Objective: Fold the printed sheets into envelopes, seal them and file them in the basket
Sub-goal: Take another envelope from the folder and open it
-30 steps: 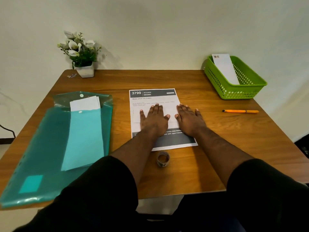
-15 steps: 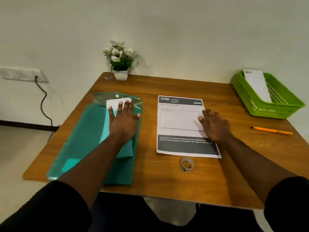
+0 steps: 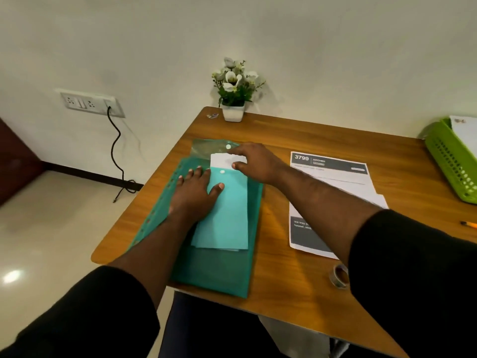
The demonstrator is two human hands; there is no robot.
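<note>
While the left hand lay flat with straight fingers on the green plastic folder, its thumb rested on the pale turquoise panel where envelopes showed through the folder. The right hand reached across to the open top of the folder and had its thumb and fingers on the white envelopes that stuck out there. The fingers were bent over the upper edge of the paper and the thumb was on its front, so it looked like a pinch, but I could not tell how firm the hold was. The folder lay on the left part of the wooden table, with its flap open toward the wall.

The printed sheet lay flat on the table, just to the right of the folder, partly under the right forearm, and no hand touched it. A roll of tape stood near the front edge, close to the right sleeve. The green basket was at the far right of the table, with a white envelope leaning inside it. An orange pen lay near the right edge. A small pot of white flowers stood at the back of the table, by the wall.
</note>
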